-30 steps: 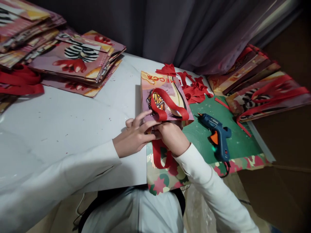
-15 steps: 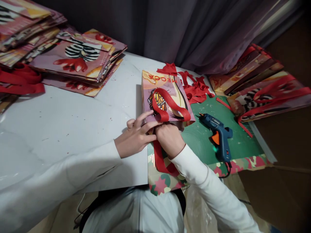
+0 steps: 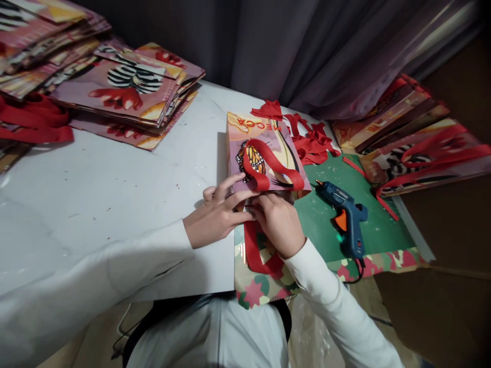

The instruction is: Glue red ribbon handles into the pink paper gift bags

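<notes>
A printed paper bag (image 3: pixel 270 135) with a butterfly picture lies on the table, its near edge at my hands. One red ribbon handle (image 3: pixel 286 176) loops over its upper face. My left hand (image 3: pixel 215 217) grips the near edge from the left, fingers bent over it. At that same edge my right hand (image 3: pixel 282 222) has its fingers pinched together, close to my left fingertips. From beneath the fingers a second red ribbon (image 3: pixel 255 250) hangs toward me in a loop. The spot between the fingertips is mostly hidden.
A blue glue gun (image 3: pixel 347 209) with an orange trigger lies on the green mat (image 3: pixel 316 230) at right. Cut red ribbons (image 3: pixel 312 145) heap behind it. Stacked flat bags (image 3: pixel 130 97) are at far left; bags with ribbons (image 3: pixel 425 153) stand at right, by a curtain (image 3: pixel 268 46).
My right hand has shifted slightly right and turned from a tucked fist to a fingertip pinch at the bag's edge. My left hand stays in place on the bag.
</notes>
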The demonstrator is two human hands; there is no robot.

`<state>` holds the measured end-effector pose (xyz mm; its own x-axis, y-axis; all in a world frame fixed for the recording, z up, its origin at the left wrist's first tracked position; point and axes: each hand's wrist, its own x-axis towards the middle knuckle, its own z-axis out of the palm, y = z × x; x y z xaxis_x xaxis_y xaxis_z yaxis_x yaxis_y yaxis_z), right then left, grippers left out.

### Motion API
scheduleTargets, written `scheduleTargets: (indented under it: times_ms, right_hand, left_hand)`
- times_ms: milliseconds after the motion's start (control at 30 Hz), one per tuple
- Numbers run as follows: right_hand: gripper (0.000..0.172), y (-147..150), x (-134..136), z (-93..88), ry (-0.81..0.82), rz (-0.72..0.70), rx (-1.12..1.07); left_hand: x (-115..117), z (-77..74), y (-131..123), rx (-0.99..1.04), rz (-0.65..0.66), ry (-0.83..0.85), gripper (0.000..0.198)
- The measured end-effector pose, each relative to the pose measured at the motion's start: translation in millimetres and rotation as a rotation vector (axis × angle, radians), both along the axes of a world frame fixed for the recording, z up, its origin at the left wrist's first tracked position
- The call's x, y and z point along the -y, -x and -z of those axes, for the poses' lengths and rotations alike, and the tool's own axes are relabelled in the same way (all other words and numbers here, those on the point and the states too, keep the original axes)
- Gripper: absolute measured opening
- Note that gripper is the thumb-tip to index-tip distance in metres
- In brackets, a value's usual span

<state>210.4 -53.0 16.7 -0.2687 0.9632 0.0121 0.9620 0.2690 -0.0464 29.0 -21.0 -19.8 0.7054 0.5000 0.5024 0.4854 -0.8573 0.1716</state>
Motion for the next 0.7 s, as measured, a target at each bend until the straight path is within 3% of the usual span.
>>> scheduleTargets:
  times_ms: [267,433,567,700]
  right_hand:
    - [0.015,2,-3,-3.0,-0.017,0.024,-0.053]
    - [0.022,-1,25,-13.7,-0.186,0.194,-0.339]
    - [0.021,8,43,-7.8,-0.019,0.364,-0.436]
    - [0.032,29,33,10.4,0.027,0.429,-0.36]
  left_hand:
    - [-1,1.2,-2,-0.018,-0.024,-0.035,0.023]
    - [-4,-0.7,-3,0.06,-0.076,-0.044,0.025]
    - [-4,-2.8,-6,0.05,-0.113,-0.052,0.019]
    - [-2,-3.0,-8,0.007,-0.18,-0.1,0.018]
